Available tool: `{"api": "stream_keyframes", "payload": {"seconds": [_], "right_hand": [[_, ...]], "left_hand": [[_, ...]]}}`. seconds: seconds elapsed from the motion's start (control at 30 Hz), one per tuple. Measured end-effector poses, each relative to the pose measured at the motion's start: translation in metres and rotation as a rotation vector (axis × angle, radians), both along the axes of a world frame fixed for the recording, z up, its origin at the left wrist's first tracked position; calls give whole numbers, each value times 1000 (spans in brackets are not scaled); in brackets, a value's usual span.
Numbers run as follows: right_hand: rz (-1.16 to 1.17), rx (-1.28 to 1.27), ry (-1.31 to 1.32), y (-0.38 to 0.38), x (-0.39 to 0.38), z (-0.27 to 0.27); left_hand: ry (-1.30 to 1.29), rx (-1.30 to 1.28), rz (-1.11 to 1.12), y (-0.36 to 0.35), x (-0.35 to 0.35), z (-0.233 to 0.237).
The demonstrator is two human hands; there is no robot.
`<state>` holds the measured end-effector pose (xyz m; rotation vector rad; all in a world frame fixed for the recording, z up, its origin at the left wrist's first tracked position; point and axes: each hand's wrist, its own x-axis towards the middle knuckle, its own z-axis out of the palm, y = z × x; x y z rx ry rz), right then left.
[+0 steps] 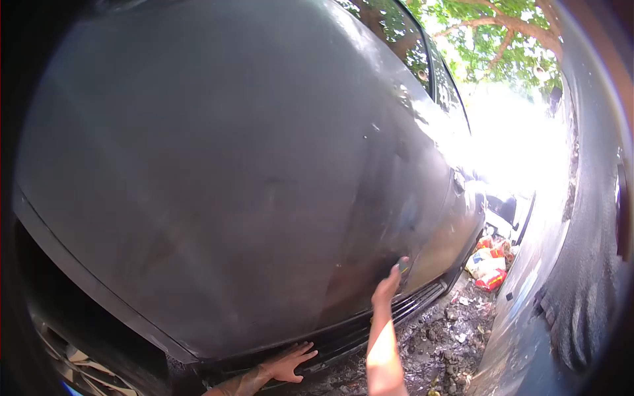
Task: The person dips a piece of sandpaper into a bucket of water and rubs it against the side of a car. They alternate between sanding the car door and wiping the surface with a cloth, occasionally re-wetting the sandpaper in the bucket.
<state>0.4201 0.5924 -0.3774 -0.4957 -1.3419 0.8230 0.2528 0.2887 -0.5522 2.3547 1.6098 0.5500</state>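
Observation:
The dark grey door panel (251,185) of a vehicle fills most of the view, its surface dull with a few marks. Low down, my left hand (290,364) rests with spread fingers on the black side step (347,340) below the door, holding nothing. Farther along, my right hand (386,285) is against the lower part of the door near its rear edge. A small dark object with a yellowish mark (403,266) shows at its fingers. The hand partly hides it, and its kind cannot be made out.
A wheel (79,363) stands at the lower left. Wet, littered dirt (429,336) runs beside the vehicle. Several plastic bags of rubbish (487,267) lie farther along. A grey wall (528,290) closes off the right side, leaving a narrow passage. Tree branches (508,26) hang overhead.

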Motion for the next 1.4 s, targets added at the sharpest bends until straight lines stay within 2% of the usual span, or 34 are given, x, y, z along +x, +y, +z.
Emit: {"api": "stream_keyframes", "payload": {"seconds": [0.03, 0.07, 0.1, 0.17, 0.2, 0.23, 0.3, 0.37, 0.4, 0.43, 0.5, 0.57, 0.63, 0.67, 0.73, 0.77, 0.83, 0.87, 0.93, 0.97, 1.03, 1.1, 1.17, 1.23, 1.27, 1.33, 1.37, 1.4], "right_hand": [[-88, 202, -74, -58, -12, 4], [-78, 483, -69, -95, -22, -2], [-34, 485, -205, -114, -15, -8], [29, 377, -115, -74, -8, -12], [-180, 380, -114, -45, 1, -3], [-275, -38, -456, 48, 22, -38], [198, -307, 170, 38, 13, -1], [-356, 285, -174, 16, -17, -45], [-107, 337, -8, -68, -28, -10], [-94, 531, -183, -102, -19, -6], [-172, 439, -181, -84, -13, 3], [-298, 259, -234, -3, 3, -5], [-17, -100, 5, 39, -10, -9], [-125, 151, 51, -12, -22, 4], [-161, 436, -173, -107, -27, 7], [-64, 461, -222, -117, -29, -14], [-197, 502, -317, -83, -12, -7], [-189, 216, -135, -56, -13, 2], [355, -307, 276, 28, 13, 4], [140, -377, 138, 30, 9, 6], [-258, 298, -146, -41, -14, -6], [-31, 451, -173, -117, -21, -12], [-55, 452, -188, -87, -16, -17], [43, -199, -480, 44, 19, -47], [47, -198, -486, 43, 14, -39], [73, -358, 48, 20, 4, -12], [76, -360, 45, -21, -6, -10], [-135, 66, 16, -78, -23, -11]], "left_hand": [[-9, 7, 7, 1, -2, 1], [-13, 18, -2, 1, -3, -1], [-16, 27, -13, 1, -3, -1], [-1, 26, -9, 1, -1, 2], [22, 29, -4, 0, -1, 4], [19, 24, -4, -1, -2, 2], [-16, 49, -12, 2, -4, -3], [-2, 54, -11, 7, -5, -3], [17, 51, -11, 7, -6, -6], [25, 37, -25, 7, -7, -5], [-34, 63, -13, 3, -8, -4], [0, 7, -37, 0, -6, 1], [-57, -27, 20, 3, -3, 6], [-44, -24, -11, 5, -1, 7], [-51, -27, -2, 7, -6, 5], [-59, -5, -5, 9, -6, 6], [-68, 21, 2, 5, -5, 0], [-82, 30, 16, 6, -7, -2], [-7, 66, 14, 8, -7, -11], [-27, 74, 25, 7, -5, -12], [-50, 52, 4, 7, -6, -7], [-60, 65, 0, 9, -8, -12], [-61, 70, -8, 9, -9, -16], [-14, 81, -2, 9, -9, -16], [-19, 81, 3, 9, -8, -17], [-73, 94, 4, 9, -7, -18], [-75, 93, 7, 8, -7, -18], [-69, 98, 10, 7, -6, -17]]}}
